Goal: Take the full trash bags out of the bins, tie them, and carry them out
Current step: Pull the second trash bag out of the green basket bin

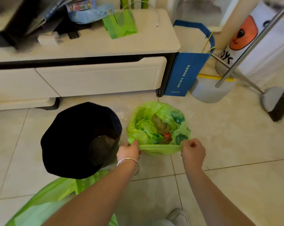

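Pale tiled floor (219, 144) fills the lower part of the view, with a low white cabinet (95, 77) along the back. On the floor just in front of the cabinet stands a full green trash bag (157, 126), its mouth open and showing green scraps, something brown and a bit of red inside. Both hands hold the near edge of the bag's rim, which is stretched in a flat band between them. The left hand (129, 151) has its grip closed round the rim at the bag's left side, a silver bracelet (129, 162) on that wrist. The right hand (193, 151) has its fingers curled tight on the rim at the bag's right side. Just to the left of the bag, close to the left hand, a black bin (80, 139) leans, its dark inside facing the camera. Another green bag (45, 203) lies on the floor at the lower left, partly under the left forearm. On the cabinet top rests a folded green bag (121, 25). To the right of the cabinet stand a blue paper bag (185, 72), a dustpan (211, 92) and a broom (278, 103)
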